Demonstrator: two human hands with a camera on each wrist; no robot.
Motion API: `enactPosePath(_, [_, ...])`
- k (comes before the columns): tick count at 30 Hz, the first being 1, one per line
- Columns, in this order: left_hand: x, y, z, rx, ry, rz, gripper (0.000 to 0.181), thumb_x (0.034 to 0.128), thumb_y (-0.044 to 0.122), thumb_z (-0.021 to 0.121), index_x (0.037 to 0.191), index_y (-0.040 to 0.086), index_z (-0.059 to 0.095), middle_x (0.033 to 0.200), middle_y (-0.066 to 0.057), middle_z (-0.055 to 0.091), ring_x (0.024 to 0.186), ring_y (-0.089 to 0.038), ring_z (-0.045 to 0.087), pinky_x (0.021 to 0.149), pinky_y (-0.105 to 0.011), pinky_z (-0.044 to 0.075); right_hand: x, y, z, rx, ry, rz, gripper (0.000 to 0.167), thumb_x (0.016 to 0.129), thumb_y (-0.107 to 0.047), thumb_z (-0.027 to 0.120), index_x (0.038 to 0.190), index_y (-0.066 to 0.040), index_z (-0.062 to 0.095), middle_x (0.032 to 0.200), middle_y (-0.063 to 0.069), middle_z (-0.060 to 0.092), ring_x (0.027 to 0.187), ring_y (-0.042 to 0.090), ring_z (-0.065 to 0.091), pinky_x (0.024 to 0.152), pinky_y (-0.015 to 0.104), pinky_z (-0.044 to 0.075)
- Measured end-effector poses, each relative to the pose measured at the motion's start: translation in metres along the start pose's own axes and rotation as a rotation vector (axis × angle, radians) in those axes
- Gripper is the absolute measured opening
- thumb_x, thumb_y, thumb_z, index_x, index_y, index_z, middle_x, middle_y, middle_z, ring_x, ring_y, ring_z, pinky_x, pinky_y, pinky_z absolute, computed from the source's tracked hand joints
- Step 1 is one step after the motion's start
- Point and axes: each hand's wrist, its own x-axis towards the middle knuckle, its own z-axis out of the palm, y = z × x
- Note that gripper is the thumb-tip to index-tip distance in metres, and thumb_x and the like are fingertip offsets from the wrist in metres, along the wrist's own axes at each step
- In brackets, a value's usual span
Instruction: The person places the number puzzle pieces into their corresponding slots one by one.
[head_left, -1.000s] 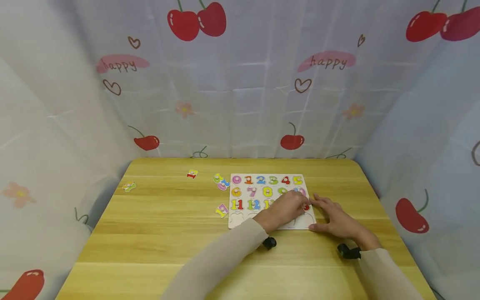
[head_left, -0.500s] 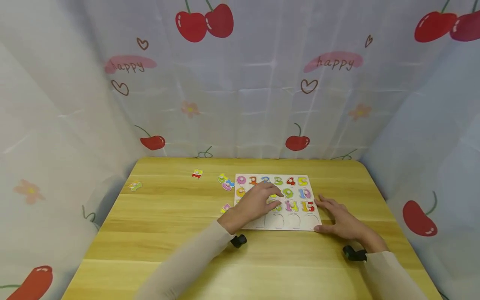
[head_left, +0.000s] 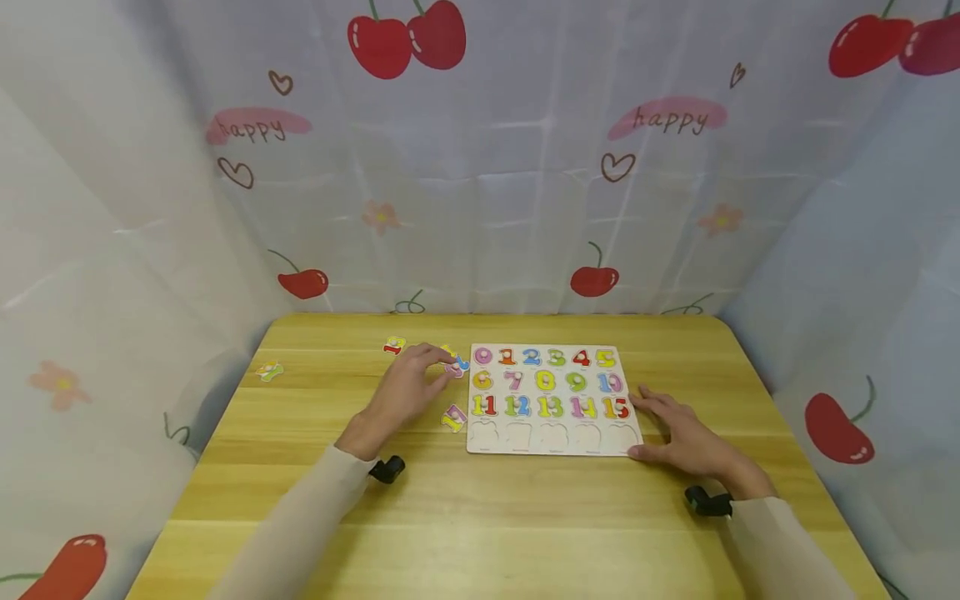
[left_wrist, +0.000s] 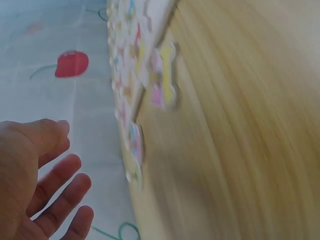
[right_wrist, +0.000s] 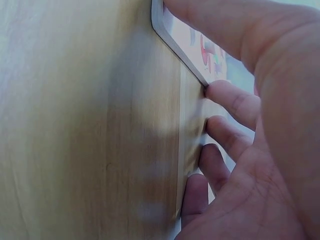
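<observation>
A white number puzzle board [head_left: 555, 438] lies on the table, its upper three rows filled with pieces 0 to 15. Bare recesses show in the bottom row. My left hand [head_left: 401, 387], fingers loosely bent and holding nothing, hovers beside a small cluster of number pieces [head_left: 455, 367] left of the board. In the left wrist view, its fingertips [left_wrist: 82, 182] are apart from those pieces. With its thumb at the near right corner and its index finger against the right edge, my right hand [head_left: 686, 435] touches the board; its other fingers rest on the table.
A pink and yellow 17 piece [head_left: 453, 418] lies by the board's left edge. Farther back is a red and yellow number piece [head_left: 393, 345]. Another green and yellow piece [head_left: 270, 371] sits near the table's left edge. Printed curtains [head_left: 480, 200] surround the wooden table [head_left: 525, 525].
My left hand has left the 15 piece at the board's right side and travelled left across the board to the loose cluster. My right hand stays at the board's right edge.
</observation>
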Motion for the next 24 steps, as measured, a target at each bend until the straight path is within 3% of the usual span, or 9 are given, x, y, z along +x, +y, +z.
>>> enactPosePath(13, [-0.019,-0.056,-0.019,0.03,-0.032,-0.141,0.034,0.109,0.023,0.085,0.139,0.008,0.082,0.143,-0.016,0.079,0.132,-0.04,0.076,0.114,-0.059,0.063,0.002,-0.003,-0.001,-0.01,0.006,-0.008,0.1,0.097,-0.046,0.095,0.174,-0.003,0.05,0.187,0.035,0.029,0.158,0.065,0.038,0.121,0.091,0.037])
enactPosePath(24, [-0.057,-0.121,-0.074,0.075,0.146,-0.31,0.035,0.1112,0.018,0.08,0.142,0.002,0.08,0.145,-0.028,0.073,0.132,-0.051,0.071,0.11,-0.07,0.059,-0.001,-0.002,0.0,0.02,-0.002,0.001,0.099,0.097,-0.043,0.096,0.175,-0.003,0.049,0.188,0.035,0.026,0.161,0.066,0.034,0.123,0.092,0.033])
